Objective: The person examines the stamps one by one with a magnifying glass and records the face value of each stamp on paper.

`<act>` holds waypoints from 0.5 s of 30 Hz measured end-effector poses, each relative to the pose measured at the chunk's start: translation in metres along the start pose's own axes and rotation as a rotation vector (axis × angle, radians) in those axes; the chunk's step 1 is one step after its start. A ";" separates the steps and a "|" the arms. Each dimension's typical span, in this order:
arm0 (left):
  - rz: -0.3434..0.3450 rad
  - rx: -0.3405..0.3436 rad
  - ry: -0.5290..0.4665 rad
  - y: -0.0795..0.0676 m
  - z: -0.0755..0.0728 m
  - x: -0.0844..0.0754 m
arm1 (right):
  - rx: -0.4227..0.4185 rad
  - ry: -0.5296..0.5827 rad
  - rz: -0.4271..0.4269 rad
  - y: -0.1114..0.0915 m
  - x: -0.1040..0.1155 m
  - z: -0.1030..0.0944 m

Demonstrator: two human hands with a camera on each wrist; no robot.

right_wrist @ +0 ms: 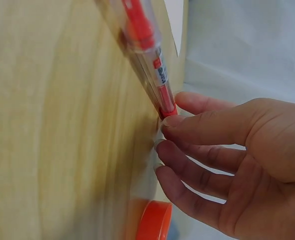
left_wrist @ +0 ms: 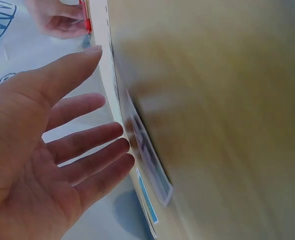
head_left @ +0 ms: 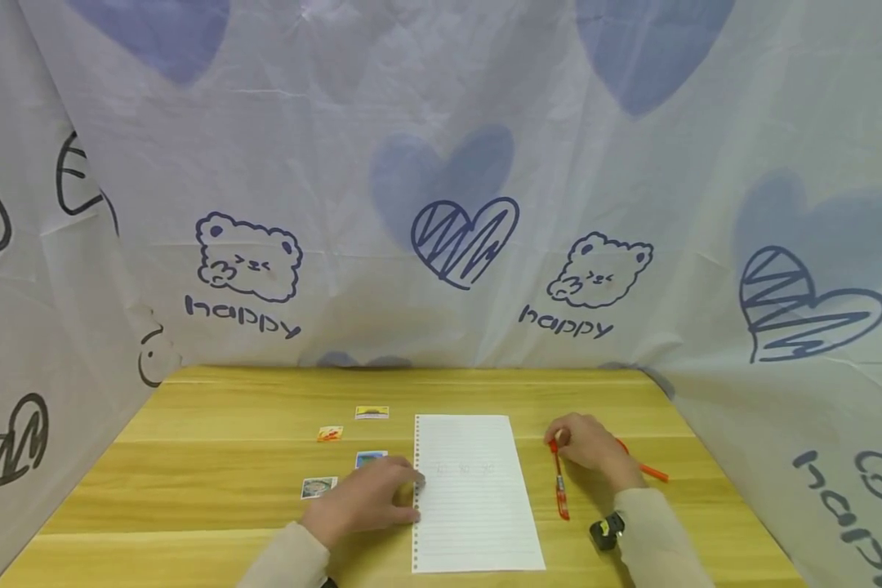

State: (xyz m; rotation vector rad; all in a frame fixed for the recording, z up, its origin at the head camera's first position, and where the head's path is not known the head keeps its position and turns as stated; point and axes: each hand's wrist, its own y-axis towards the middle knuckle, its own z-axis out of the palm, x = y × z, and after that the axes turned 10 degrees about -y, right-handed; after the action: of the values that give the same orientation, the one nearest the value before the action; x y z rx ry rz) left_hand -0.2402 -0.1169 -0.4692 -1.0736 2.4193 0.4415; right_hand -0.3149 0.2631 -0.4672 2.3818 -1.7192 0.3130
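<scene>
Here, we pinch the red pen (head_left: pixel 560 486) by its end in our right hand (head_left: pixel 590 445), best lightly, with the paper (head_left: pixel 478 523) beside the spread, empty fingers of our left hand (head_left: pixel 363 498).

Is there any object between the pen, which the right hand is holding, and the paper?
No, nothing visible is in the way: only bare table separates the pen from the paper. The right hand pinches the pen's far end, and the left hand is at the paper's opposite edge.
</scene>
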 end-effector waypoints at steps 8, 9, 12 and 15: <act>-0.013 -0.003 0.026 0.001 0.002 -0.006 | 0.027 -0.004 0.023 0.004 0.002 0.003; -0.011 -0.001 0.031 0.002 0.002 -0.006 | 0.029 -0.009 0.018 0.004 0.001 0.003; -0.010 0.009 0.040 0.003 0.002 -0.008 | 0.026 -0.035 -0.003 0.006 0.000 0.004; -0.015 0.017 0.044 0.004 0.001 -0.008 | 0.008 -0.072 -0.026 0.007 -0.001 0.006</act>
State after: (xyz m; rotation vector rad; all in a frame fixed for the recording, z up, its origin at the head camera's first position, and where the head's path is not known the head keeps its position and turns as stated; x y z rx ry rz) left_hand -0.2380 -0.1086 -0.4653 -1.1044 2.4468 0.3954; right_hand -0.3213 0.2603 -0.4726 2.4475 -1.7181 0.2339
